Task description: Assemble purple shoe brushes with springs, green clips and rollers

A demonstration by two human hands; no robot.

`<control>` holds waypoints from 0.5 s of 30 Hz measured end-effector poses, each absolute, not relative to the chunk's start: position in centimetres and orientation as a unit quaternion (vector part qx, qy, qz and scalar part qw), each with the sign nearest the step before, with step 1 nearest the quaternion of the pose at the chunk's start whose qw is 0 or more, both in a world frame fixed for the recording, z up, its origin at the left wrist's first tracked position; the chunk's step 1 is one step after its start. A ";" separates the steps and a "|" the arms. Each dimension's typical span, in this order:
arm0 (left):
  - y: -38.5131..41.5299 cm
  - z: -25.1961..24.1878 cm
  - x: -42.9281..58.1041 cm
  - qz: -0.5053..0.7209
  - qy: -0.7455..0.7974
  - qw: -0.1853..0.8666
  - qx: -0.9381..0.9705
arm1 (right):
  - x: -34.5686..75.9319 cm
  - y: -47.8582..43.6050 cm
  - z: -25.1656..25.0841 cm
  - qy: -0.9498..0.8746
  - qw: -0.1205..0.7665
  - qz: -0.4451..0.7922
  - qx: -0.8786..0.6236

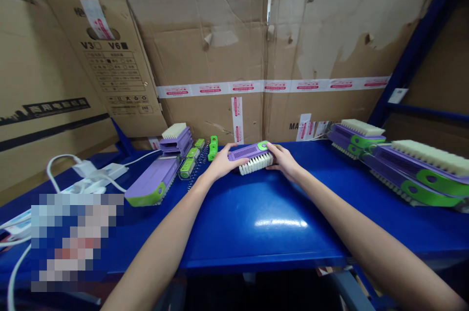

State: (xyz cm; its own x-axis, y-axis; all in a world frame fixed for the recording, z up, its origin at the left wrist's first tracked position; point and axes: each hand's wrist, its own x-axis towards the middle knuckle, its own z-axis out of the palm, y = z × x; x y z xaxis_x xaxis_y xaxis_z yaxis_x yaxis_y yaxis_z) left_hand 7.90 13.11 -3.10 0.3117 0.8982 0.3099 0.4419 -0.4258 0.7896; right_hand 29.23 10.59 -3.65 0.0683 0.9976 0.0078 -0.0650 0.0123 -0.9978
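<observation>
A purple scrub brush [250,155] with white bristles and a green end piece rests bristles-down on the blue table [256,213], near the back. My left hand [223,160] grips its left end, fingers curled over the purple back. My right hand [284,159] holds its right end by the green piece, fingers closed around it.
Several finished purple-and-green brushes [395,164] are stacked at the right. At the left lie a purple brush body [152,185], a stack of purple parts [176,139], small green pieces [212,147] and white cables [84,174]. Cardboard boxes [205,47] wall the back.
</observation>
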 end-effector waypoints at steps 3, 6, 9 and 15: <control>13.2 -3.1 8.0 0.376 0.440 0.289 0.762 | 29.4 10.5 -3.6 -0.472 0.524 0.509 -0.494; 13.4 -3.2 8.1 0.388 0.426 0.288 0.765 | 29.6 10.4 -3.5 -0.481 0.509 0.513 -0.497; 13.6 -3.2 8.2 0.404 0.423 0.302 0.753 | 29.7 10.6 -3.5 -0.491 0.498 0.495 -0.517; 13.4 -3.4 8.5 0.329 0.493 0.478 0.648 | 29.9 11.0 -3.9 -0.506 0.500 0.470 -0.523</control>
State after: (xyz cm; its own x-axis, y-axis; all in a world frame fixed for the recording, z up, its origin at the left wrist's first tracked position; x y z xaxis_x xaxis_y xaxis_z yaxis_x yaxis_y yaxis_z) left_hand 8.54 13.42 -3.37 0.2965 0.9539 -0.0460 0.3241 -0.0552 0.9444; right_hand 29.89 11.04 -3.91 0.0463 0.9988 0.0147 0.0607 0.0119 -0.9981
